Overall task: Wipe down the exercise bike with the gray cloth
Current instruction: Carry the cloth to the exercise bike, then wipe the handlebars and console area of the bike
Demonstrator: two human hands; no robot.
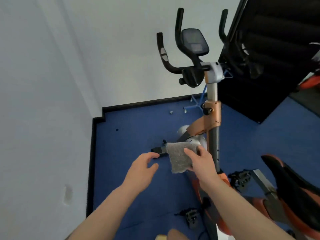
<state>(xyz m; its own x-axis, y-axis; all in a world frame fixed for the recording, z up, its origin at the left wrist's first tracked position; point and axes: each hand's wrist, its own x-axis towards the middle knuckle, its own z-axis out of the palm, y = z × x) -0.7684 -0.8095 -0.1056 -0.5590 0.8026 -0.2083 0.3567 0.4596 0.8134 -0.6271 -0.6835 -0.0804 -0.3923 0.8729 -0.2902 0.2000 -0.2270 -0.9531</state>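
The exercise bike [212, 94] stands ahead of me, with black handlebars, a dark console, a grey and copper post and an orange body. Its black and orange saddle [290, 181] is at the lower right. My right hand [200, 161] holds the gray cloth [178, 156] just left of the post, thumb on top of the cloth. My left hand [143, 168] hovers to the left of the cloth, fingers loosely curved and holding nothing. Behind the cloth, the bike's front foot shows partly.
White walls close in on the left and behind the bike. The floor is blue carpet [135, 129] with black skirting. A black panel [270, 54] stands at the right. Pedals [240, 177] stick out low on the bike. A blue metal stand [199, 103] is behind the post.
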